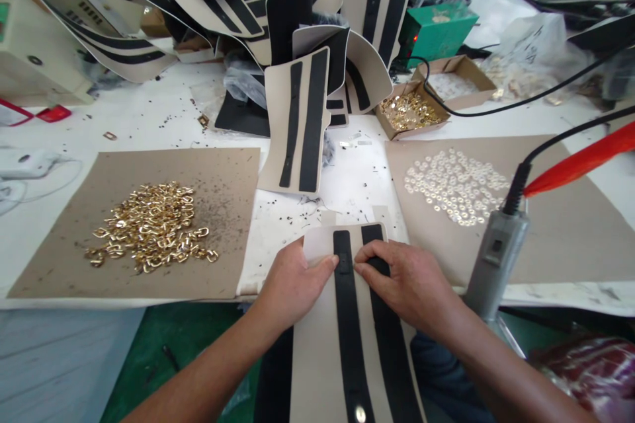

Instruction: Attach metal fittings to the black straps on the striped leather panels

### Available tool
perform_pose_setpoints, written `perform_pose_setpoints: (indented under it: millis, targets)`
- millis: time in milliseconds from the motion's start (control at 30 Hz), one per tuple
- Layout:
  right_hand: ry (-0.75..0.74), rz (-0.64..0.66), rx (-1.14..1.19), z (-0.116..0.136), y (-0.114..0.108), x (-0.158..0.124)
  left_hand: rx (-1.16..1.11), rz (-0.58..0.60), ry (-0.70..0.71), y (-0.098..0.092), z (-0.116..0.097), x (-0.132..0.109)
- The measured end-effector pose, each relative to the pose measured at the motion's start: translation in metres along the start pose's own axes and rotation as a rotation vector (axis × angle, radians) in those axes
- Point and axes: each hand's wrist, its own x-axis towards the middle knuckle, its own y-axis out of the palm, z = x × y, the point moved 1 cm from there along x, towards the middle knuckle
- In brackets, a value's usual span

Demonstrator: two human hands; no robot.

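A beige panel (315, 363) with two black strips slopes from the table edge down over the person's lap. My left hand (290, 284) grips the panel's left side near the top, its thumb pressing beside a small rectangular patch on the left black strip (351, 324). Thumb and forefinger of my right hand (411, 281) are pinched together close to the same patch; anything between them is too small to make out. Low on that strip sits a shiny round metal piece (360, 414).
Gold-coloured buckle-like fittings (149, 225) lie heaped on brown card at left. Pale washers (454, 185) are spread on card at right. A grey corded handheld tool (499, 258) stands near my right forearm. Behind are stacked panels (295, 125) and a box of gold pieces (411, 112).
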Motion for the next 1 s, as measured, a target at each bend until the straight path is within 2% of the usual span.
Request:
perform_pose_setpoints:
  millis: [333, 533, 667, 733, 833, 867, 933, 1000]
  targets:
    - [-0.007, -0.021, 0.016, -0.001, 0.0, -0.001, -0.005, -0.028, -0.036, 0.001, 0.004, -0.004]
    - [0.003, -0.011, -0.029, 0.002, 0.0, -0.001, 0.04, -0.023, 0.01, 0.002, 0.001, -0.001]
    - [0.008, -0.007, -0.042, 0.003, 0.0, 0.0, 0.191, -0.134, 0.049, 0.002, 0.003, -0.005]
    - [0.014, -0.004, -0.046, 0.003, 0.0, 0.0, 0.336, -0.269, 0.15, 0.002, 0.004, -0.009]
    - [0.014, -0.004, -0.057, 0.003, -0.001, 0.0, 0.574, -0.448, 0.44, 0.004, 0.002, -0.018]
    - [0.009, -0.002, -0.06, 0.003, 0.0, 0.0, 0.631, -0.446, 0.539, 0.005, 0.002, -0.021]
    - [0.002, 0.007, -0.062, 0.004, 0.0, -0.001, 0.675, -0.353, 0.673, 0.01, 0.003, -0.026]
    - [0.001, 0.013, -0.059, 0.005, 0.0, -0.001, 0.641, -0.245, 0.706, 0.015, 0.007, -0.027]
